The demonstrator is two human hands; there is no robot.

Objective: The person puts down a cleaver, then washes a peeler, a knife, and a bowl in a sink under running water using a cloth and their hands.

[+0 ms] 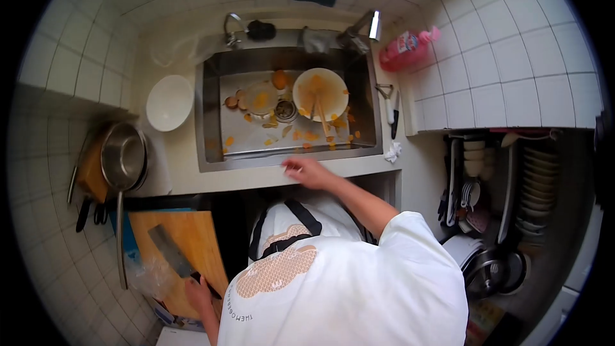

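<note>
Cleaver (168, 250) clasped in our left grip (199, 291)
It juts forward and leftward; our right grip (307, 172) half-curled, contents unclear

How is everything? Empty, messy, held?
Cleaver: held in left hand, over cutting board
Right hand: beside sink, grip unclear
Sink: scattered with orange scraps
Sink bowl: messy, utensils leaning in it
Counter bowl: looks empty
Saucepan: looks empty
Peeler: lying beside sink

Kitchen: s/s sink (243, 161) w/ taps (354, 40), cleaver (168, 248), chopping bd (198, 234), saucepan (125, 157), wall tiles (506, 32).
</note>
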